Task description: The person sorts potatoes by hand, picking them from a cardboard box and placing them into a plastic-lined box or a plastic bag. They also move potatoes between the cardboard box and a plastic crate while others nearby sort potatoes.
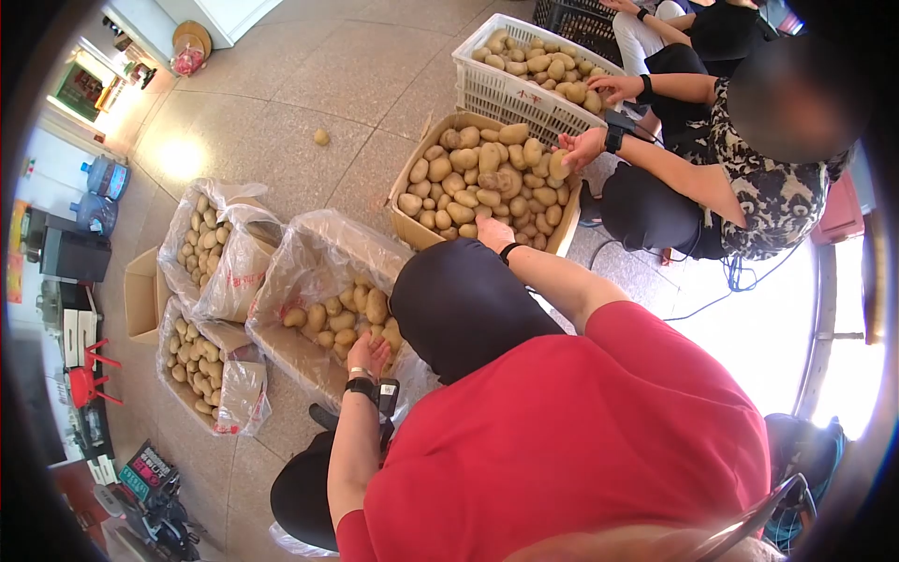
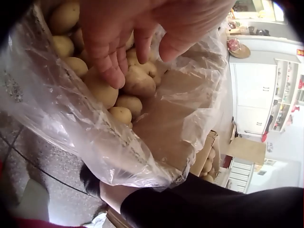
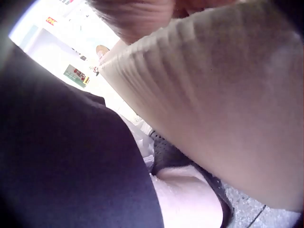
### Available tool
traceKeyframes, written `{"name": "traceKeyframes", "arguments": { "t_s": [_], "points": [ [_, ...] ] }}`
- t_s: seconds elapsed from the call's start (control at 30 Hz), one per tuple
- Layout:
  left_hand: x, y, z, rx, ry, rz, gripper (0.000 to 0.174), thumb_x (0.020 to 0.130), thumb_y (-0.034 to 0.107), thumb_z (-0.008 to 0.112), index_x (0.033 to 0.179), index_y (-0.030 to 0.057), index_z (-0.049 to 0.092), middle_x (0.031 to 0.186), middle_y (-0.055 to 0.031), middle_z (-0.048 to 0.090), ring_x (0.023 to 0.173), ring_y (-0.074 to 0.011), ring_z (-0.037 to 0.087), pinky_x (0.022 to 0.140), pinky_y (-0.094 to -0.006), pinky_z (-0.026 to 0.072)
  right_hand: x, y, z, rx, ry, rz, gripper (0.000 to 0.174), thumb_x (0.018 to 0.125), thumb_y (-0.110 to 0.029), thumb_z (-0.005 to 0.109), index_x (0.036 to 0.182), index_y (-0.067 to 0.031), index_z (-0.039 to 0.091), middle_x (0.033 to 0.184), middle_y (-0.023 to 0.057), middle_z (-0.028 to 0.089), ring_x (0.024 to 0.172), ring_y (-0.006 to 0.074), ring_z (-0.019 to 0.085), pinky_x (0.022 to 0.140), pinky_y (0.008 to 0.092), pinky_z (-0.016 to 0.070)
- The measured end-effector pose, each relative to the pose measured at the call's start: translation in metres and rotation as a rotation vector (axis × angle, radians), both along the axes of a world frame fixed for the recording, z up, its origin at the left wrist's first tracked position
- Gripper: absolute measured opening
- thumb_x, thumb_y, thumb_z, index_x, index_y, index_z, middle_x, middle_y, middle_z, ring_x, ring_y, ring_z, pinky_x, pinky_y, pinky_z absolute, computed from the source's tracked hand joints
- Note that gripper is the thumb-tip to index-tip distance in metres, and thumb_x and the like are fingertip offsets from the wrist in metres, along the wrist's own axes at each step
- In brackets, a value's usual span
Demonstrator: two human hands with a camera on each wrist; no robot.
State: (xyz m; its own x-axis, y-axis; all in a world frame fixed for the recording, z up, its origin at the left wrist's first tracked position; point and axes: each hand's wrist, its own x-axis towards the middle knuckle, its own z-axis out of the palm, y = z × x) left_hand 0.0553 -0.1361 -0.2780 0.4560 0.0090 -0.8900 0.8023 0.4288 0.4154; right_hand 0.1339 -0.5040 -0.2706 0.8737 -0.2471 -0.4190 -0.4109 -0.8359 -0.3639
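The left hand [image 1: 368,356] is over the near side of a plastic-lined box [image 1: 272,323] holding potatoes [image 1: 343,320]. In the left wrist view that hand [image 2: 147,23] hangs above the potatoes [image 2: 138,81], fingers apart and pointing down, with nothing held; a fingertip overlaps one potato, and contact is unclear. The right hand [image 1: 493,234] reaches over the near edge of a full cardboard box [image 1: 405,223], among its potatoes [image 1: 465,198]. In the right wrist view the hand [image 3: 137,19] is partly behind the box wall [image 3: 213,104], which hides its fingers and anything in them.
Two smaller lined boxes of potatoes [image 1: 204,245] [image 1: 195,367] stand at the left beside an empty-looking carton [image 1: 142,295]. A white crate [image 1: 473,84] of potatoes stands behind the full box. Another person's hand [image 1: 585,148] is at that box's right side. One potato [image 1: 321,137] lies on the floor.
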Motion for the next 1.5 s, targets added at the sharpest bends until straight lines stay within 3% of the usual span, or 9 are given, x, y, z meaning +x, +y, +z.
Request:
{"name": "traceKeyframes", "arguments": {
  "t_s": [0.47, 0.7, 0.93, 1.1, 1.23, 1.3, 1.43, 1.47, 1.5],
  "points": [
    [-0.004, -0.008, -0.001, 0.143, -0.02, -0.113, 0.036, 0.086, 0.021, 0.05, 0.119, 0.0065, 0.044, 0.1, -0.0121, 0.055, 0.082, -0.0237, 0.058, 0.066, -0.0315, 0.0495, -0.006, -0.005, -0.006, 0.072, -0.102, 0.299, 0.041, 0.077, -0.026, 0.06, 0.113, -0.0103, 0.049, 0.105, 0.0142, 0.055, 0.099, 0.0311, 0.054, 0.083, 0.0403, 0.0436],
    [-0.004, -0.009, -0.006, 0.166, -0.062, -0.165, 0.035, 0.086, 0.02, 0.049, 0.118, 0.0059, 0.045, 0.1, -0.0116, 0.055, 0.08, -0.023, 0.058, 0.065, -0.0314, 0.0496, 0.002, -0.004, 0.005, 0.093, -0.054, 0.423, 0.04, 0.079, -0.029, 0.055, 0.116, -0.015, 0.048, 0.105, 0.0171, 0.054, 0.097, 0.0317, 0.054, 0.081, 0.0409, 0.0434],
    [-0.003, -0.012, -0.005, 0.166, -0.066, -0.197, 0.03, 0.086, 0.021, 0.05, 0.112, 0.0057, 0.046, 0.09, -0.009, 0.057, 0.076, -0.0218, 0.057, 0.064, -0.0317, 0.0494, 0.002, -0.003, -0.005, 0.168, -0.125, 0.339, 0.042, 0.076, -0.032, 0.057, 0.113, -0.0128, 0.049, 0.098, 0.017, 0.057, 0.096, 0.032, 0.055, 0.081, 0.0408, 0.0435],
    [-0.002, -0.013, -0.001, 0.162, -0.048, -0.18, 0.027, 0.086, 0.021, 0.05, 0.108, 0.0051, 0.047, 0.089, -0.009, 0.057, 0.076, -0.0226, 0.058, 0.063, -0.0319, 0.0498, -0.009, -0.003, 0.002, 0.177, -0.181, 0.108, 0.049, 0.071, -0.03, 0.062, 0.113, -0.008, 0.047, 0.098, 0.0213, 0.058, 0.095, 0.0349, 0.055, 0.081, 0.0421, 0.0435],
    [0.015, -0.013, 0.01, 0.037, -0.079, -0.113, 0.029, 0.085, 0.022, 0.051, 0.108, 0.0064, 0.048, 0.092, -0.0114, 0.057, 0.074, -0.022, 0.057, 0.064, -0.0314, 0.0503, 0.008, -0.005, 0.03, 0.269, -0.153, 0.023, 0.052, 0.069, -0.03, 0.063, 0.113, -0.0059, 0.048, 0.1, 0.0227, 0.057, 0.095, 0.0361, 0.054, 0.082, 0.0411, 0.0435],
    [0.028, -0.018, 0.028, -0.139, -0.148, -0.078, 0.033, 0.085, 0.027, 0.051, 0.111, 0.008, 0.046, 0.096, -0.0121, 0.057, 0.085, -0.0251, 0.057, 0.069, -0.0337, 0.0502, 0.031, -0.001, 0.051, 0.385, -0.386, 0.134, 0.055, 0.066, -0.03, 0.066, 0.112, -0.0032, 0.05, 0.099, 0.0237, 0.057, 0.094, 0.0352, 0.055, 0.081, 0.0382, 0.0449],
    [0.051, -0.046, 0.082, -0.293, -0.308, -0.019, 0.038, 0.086, 0.033, 0.049, 0.114, 0.0085, 0.045, 0.101, -0.0148, 0.056, 0.09, -0.0282, 0.057, 0.073, -0.0369, 0.0508, 0.077, 0.026, 0.152, 0.752, -0.112, 0.491, 0.057, 0.071, -0.026, 0.069, 0.117, -0.0016, 0.047, 0.103, 0.0147, 0.059, 0.092, 0.0216, 0.058, 0.078, 0.0318, 0.046],
    [0.054, -0.057, 0.105, -0.392, -0.372, 0.024, 0.04, 0.086, 0.036, 0.047, 0.115, 0.0088, 0.044, 0.103, -0.0164, 0.055, 0.092, -0.0294, 0.057, 0.075, -0.0377, 0.0508, 0.079, 0.037, 0.171, 0.752, -0.112, 0.492, 0.057, 0.071, -0.026, 0.069, 0.117, -0.0016, 0.047, 0.103, 0.0147, 0.059, 0.092, 0.0216, 0.058, 0.078, 0.0318, 0.046],
    [0.056, -0.066, 0.123, -0.491, -0.436, 0.068, 0.042, 0.087, 0.039, 0.045, 0.116, 0.0091, 0.044, 0.106, -0.0181, 0.054, 0.095, -0.0307, 0.056, 0.077, -0.0386, 0.0507, 0.081, 0.047, 0.186, 0.974, -0.005, 0.54, 0.056, 0.072, -0.027, 0.068, 0.118, -0.0023, 0.047, 0.104, 0.0139, 0.059, 0.092, 0.0211, 0.058, 0.078, 0.0321, 0.0463]
  ]
}}
